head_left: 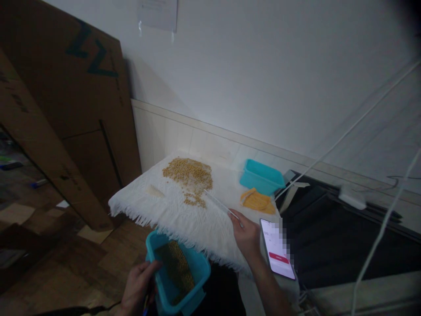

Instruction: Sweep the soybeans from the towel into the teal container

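My left hand (138,285) grips the near left rim of a teal plastic tub (194,274) partly filled with tan beans, held just below the table's front edge. My right hand (246,235) is closed on one end of a clear ruler-like strip (217,203) that reaches out toward a heap of tan beans (189,173) on the white fringed cloth (184,219). A smaller trail of beans (194,200) lies by the strip's far end.
A second teal tub (262,176) and a yellow cloth-like item (258,201) sit at the table's far right. A lit phone (278,254) lies beside my right wrist. Large cardboard sheets (66,101) lean at left. White cables (371,109) cross at right above a dark surface.
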Available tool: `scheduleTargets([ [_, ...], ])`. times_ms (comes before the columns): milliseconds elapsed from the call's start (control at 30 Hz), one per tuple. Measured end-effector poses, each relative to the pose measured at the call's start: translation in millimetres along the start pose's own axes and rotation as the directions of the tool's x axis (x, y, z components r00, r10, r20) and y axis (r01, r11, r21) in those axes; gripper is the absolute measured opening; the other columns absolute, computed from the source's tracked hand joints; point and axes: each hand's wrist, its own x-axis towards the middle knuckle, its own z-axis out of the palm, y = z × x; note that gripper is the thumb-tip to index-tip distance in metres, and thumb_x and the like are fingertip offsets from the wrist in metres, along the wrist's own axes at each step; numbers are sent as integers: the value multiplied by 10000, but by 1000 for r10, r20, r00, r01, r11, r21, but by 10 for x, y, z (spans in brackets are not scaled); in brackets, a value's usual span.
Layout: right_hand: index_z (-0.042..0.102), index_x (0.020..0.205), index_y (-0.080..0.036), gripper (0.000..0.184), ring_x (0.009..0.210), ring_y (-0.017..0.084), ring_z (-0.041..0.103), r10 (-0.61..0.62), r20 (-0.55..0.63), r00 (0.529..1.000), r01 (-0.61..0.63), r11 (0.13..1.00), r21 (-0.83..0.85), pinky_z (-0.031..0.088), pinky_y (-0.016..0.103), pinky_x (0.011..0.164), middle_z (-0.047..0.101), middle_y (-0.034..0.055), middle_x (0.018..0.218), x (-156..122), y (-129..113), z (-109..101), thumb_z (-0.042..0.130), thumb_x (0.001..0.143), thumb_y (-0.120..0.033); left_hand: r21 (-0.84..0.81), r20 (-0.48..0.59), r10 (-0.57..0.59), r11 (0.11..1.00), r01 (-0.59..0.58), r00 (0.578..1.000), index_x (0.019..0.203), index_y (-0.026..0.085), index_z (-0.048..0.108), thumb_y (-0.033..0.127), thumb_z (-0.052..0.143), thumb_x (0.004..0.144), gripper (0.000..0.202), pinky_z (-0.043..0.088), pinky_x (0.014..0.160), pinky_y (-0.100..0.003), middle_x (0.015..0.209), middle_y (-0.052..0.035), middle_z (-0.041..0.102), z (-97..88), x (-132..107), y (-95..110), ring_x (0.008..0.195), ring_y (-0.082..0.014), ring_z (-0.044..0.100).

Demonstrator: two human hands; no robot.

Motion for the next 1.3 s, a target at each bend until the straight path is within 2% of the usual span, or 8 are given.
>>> scheduleTargets([
  [233,719,1000,-219,240,828,184,716,-31,81,996,33,999,-19,566,271,766,742,28,956,-163,-91,0,510,882,-219,4,-2,10,1000,-10,1000,395,214,458,625,623,556,471,188,294,-221,248,27,425,12,-35,10,229,-92,319],
  [467,720,1009,-246,250,829,198,716,69,59,996,-67,997,-34,568,285,769,742,21,951,-227,-193,-76,509,875,-244,-19,-13,11,1000,-11,1000,416,210,470,607,619,574,452,196,297,-214,262,22,451,35,-63,42,228,-91,332],
  [700,719,1018,-224,254,813,180,717,-8,60,998,10,999,-39,555,242,765,743,32,949,-337,-237,-85,508,877,-228,-15,7,-7,1000,7,1000,420,221,447,623,626,565,463,193,283,-218,259,30,441,11,-17,-32,223,-88,314],
  [833,724,990,-205,240,737,194,719,109,-6,994,-109,990,-86,547,249,702,749,56,906,-364,-261,-147,546,868,-309,-18,0,6,1000,-6,1000,431,219,442,603,623,588,453,193,287,-215,262,39,435,32,-64,26,227,-85,317],
  [933,716,1002,-192,292,712,209,714,299,-62,952,-302,952,-44,536,252,634,752,67,865,-354,-279,-207,571,843,-389,-39,-24,-5,999,4,1000,430,219,438,581,632,580,437,190,287,-207,261,48,421,54,-91,65,228,-81,317],
  [1067,650,1144,-166,454,792,244,705,532,-146,834,-523,847,97,534,292,680,750,75,828,-256,-181,-227,622,782,-439,-42,-31,-15,999,14,999,419,223,434,581,623,567,432,183,280,-204,250,48,410,50,-64,41,222,-76,295],
  [1167,614,1186,-160,552,766,248,705,650,-91,755,-602,741,297,540,324,689,748,67,823,-190,0,-180,687,713,-434,-48,-20,-25,999,24,999,421,220,447,587,624,560,431,186,275,-208,255,40,424,33,-47,30,219,-83,305],
  [1300,619,1148,-141,578,742,249,701,728,0,686,-620,584,525,550,334,638,742,72,831,-187,172,-93,748,642,-390,-63,-44,0,998,-2,999,429,213,455,555,634,591,419,193,282,-204,270,56,412,21,-63,72,234,-81,316],
])
